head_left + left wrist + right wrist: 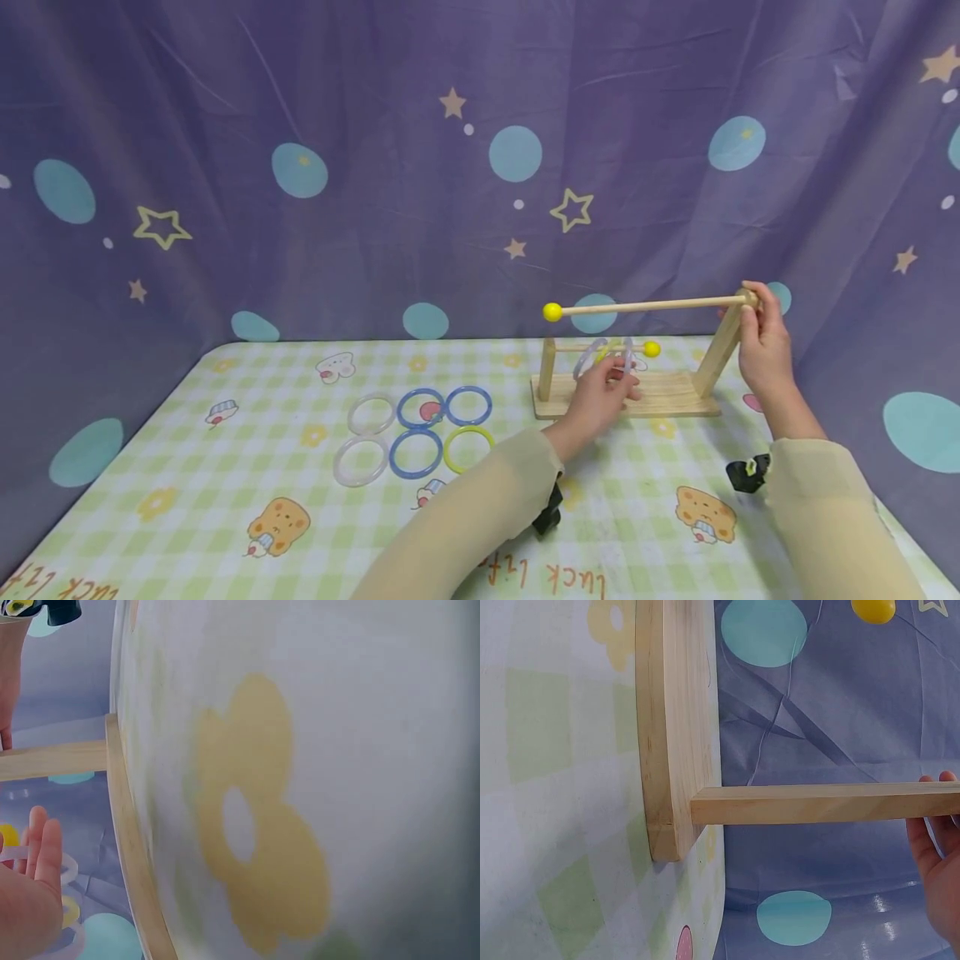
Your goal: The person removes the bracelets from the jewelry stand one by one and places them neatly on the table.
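A wooden stand (pixel 675 404) has a short post (pixel 547 371) and a tall slanted post (pixel 717 350). Each carries a rod tipped with a yellow ball. My left hand (pixel 602 398) pinches a pale purple ring (pixel 628 354) near the ball end (pixel 652 350) of the lower rod. Farther in on that rod hang another pale ring (pixel 581 362) and a yellow ring (pixel 603 348), partly hidden by the hand. At the top of the tall post, my right hand (pixel 767 350) grips the wood beside the upper rod (pixel 652 306). The right wrist view shows its fingers (pixel 922 844) against the post.
Left of the stand, several rings lie flat in two rows: clear rings (pixel 349 462), blue rings (pixel 393 454) and a yellow ring (pixel 447 454). A checked cloth (pixel 187 433) covers the table, and a purple curtain (pixel 375 250) hangs behind it.
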`<action>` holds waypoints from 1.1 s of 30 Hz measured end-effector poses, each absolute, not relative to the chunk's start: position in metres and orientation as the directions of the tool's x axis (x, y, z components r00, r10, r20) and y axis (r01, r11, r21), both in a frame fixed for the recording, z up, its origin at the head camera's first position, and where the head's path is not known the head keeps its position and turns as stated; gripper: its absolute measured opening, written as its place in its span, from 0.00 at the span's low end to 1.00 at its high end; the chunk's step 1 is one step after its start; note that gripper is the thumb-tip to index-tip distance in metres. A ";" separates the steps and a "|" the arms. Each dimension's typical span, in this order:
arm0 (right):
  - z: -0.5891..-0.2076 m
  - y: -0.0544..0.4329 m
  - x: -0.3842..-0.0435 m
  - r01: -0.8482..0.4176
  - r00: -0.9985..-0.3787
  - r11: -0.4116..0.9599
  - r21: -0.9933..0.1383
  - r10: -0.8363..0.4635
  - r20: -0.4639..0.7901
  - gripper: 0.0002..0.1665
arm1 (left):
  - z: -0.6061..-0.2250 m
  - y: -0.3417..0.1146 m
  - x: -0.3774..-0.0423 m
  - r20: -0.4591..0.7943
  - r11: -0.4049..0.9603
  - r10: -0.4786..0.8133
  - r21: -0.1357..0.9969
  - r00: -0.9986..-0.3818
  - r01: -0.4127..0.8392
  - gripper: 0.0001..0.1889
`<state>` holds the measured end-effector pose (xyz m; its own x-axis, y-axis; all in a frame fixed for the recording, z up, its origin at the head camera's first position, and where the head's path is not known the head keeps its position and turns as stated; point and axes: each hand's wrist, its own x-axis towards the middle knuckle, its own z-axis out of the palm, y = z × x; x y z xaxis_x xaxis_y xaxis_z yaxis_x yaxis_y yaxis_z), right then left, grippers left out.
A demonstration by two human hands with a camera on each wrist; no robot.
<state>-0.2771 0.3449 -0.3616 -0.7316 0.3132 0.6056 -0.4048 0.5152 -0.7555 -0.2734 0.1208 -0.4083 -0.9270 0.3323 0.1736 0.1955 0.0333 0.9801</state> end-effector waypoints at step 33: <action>-0.361 0.345 -0.278 -0.396 -0.739 0.517 -0.759 0.311 0.597 0.23 | -0.396 0.114 -0.264 0.259 0.088 0.419 0.942 -0.870 0.323 0.06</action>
<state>-0.2778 0.3451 -0.3612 -0.7392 0.3112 0.5973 -0.3957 0.5170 -0.7590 -0.2641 0.1139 -0.3961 -0.8702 0.4190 0.2590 0.3229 0.0882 0.9423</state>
